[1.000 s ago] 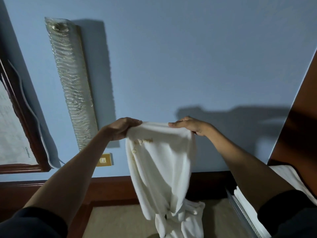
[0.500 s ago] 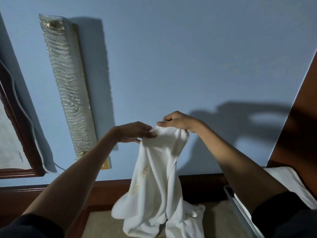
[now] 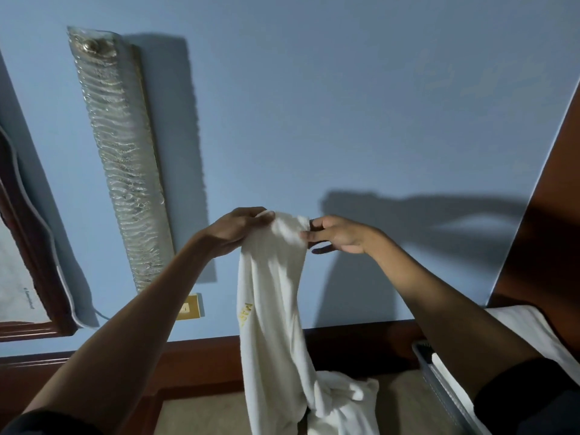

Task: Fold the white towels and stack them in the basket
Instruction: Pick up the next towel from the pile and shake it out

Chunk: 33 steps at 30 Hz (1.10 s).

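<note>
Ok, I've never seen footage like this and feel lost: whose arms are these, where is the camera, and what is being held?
There is no machine here. These are a person's two bare arms, filmed by one wide-angle camera worn on their head, so you see roughly what they see. The left hand and the right hand pinch the top edge of a white towel, held up in front of a blue wall. The towel hangs down, and its lower end lies bunched on the beige surface. At the lower right is the rim of a grey basket with white cloth in it. On the wall hang a long glass light and, far left, a framed picture.
</note>
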Tool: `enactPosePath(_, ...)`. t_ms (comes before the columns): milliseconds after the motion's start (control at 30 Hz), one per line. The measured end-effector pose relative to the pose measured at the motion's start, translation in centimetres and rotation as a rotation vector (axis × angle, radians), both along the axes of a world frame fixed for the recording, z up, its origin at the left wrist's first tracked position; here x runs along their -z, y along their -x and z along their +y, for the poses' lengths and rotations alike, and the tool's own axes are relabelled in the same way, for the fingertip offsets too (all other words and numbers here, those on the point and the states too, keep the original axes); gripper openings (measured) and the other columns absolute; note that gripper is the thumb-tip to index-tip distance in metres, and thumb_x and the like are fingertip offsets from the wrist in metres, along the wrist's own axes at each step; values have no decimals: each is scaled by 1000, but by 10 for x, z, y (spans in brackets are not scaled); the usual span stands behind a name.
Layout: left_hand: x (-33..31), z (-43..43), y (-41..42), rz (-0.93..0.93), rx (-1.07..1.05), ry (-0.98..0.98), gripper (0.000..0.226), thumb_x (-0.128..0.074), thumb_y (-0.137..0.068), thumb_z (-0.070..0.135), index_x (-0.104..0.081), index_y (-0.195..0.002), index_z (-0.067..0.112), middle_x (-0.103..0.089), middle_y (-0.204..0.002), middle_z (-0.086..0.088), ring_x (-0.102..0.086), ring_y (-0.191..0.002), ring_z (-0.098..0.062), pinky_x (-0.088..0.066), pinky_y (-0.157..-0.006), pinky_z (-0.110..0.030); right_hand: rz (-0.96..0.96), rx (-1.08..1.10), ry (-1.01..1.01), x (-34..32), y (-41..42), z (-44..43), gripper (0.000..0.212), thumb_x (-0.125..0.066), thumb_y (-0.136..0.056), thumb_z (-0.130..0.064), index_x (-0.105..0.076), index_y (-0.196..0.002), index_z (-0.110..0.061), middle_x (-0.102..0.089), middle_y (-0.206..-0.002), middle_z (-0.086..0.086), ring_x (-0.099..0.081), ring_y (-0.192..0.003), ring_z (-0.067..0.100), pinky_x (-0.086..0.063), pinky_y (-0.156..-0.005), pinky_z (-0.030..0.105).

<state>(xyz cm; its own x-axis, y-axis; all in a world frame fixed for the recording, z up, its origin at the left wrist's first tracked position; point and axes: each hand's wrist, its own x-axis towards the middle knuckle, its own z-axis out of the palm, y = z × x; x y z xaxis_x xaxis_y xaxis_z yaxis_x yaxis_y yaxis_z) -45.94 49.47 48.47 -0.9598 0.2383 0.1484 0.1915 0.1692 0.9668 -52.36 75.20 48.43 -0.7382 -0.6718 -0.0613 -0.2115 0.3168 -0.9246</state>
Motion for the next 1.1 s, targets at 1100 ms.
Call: enactPosePath(1100,14,-96,-24,195,-843,1,30,-67,-97,29,-70,-87,1,-50,-76,-12,-51,-71,-22,-51,-62,-40,165,261,-26,26,-38,-33,83,-68,-47,-95,-33,-60,-20,-34,-61,-3,-35,-59,18,-18,-66,36)
